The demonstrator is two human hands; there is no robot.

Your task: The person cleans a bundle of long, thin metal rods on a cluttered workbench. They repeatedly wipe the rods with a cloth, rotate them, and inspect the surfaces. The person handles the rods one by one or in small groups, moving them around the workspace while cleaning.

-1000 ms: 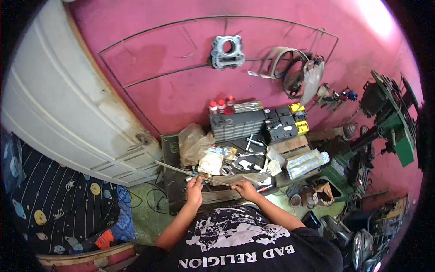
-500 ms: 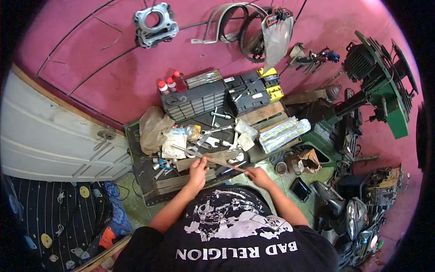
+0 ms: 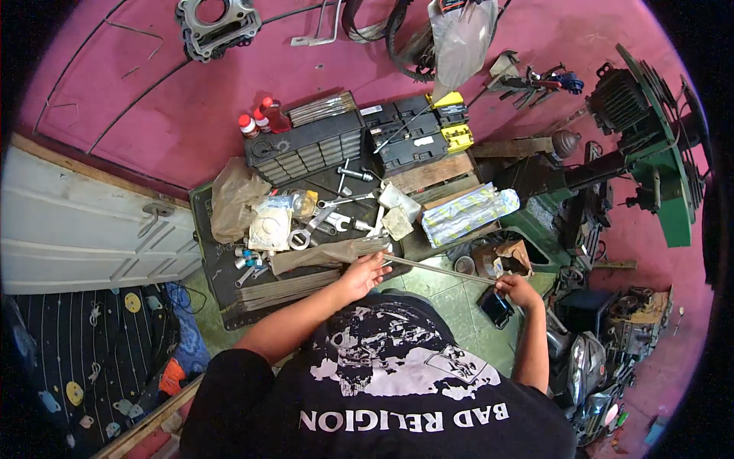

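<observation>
A thin grey bundle of what look like welding rods (image 3: 443, 268) stretches between my two hands, sloping down to the right. My right hand (image 3: 518, 291) is closed round its right end. At the other end, my left hand (image 3: 362, 278) has its fingers curled against the rods, just over the table's near edge. A brown wrapped packet (image 3: 315, 257) with rods sticking out lies beside my left hand. More welding rods (image 3: 284, 291) lie in a flat pile nearer me on the dark worktable (image 3: 214, 269).
Wrenches (image 3: 301, 239), a white pouch (image 3: 269, 228) and a plastic bag (image 3: 235, 200) clutter the table. Behind stand a large dark battery (image 3: 306, 149) and red-capped bottles (image 3: 248, 126). A silver-yellow wrapped package (image 3: 470, 216) lies right of centre. A green drill press (image 3: 657, 176) stands at right.
My right hand has moved right, drawing the welding rods away from the white pouch and out past the table's edge. My left hand has shifted slightly right. The view has tilted a little.
</observation>
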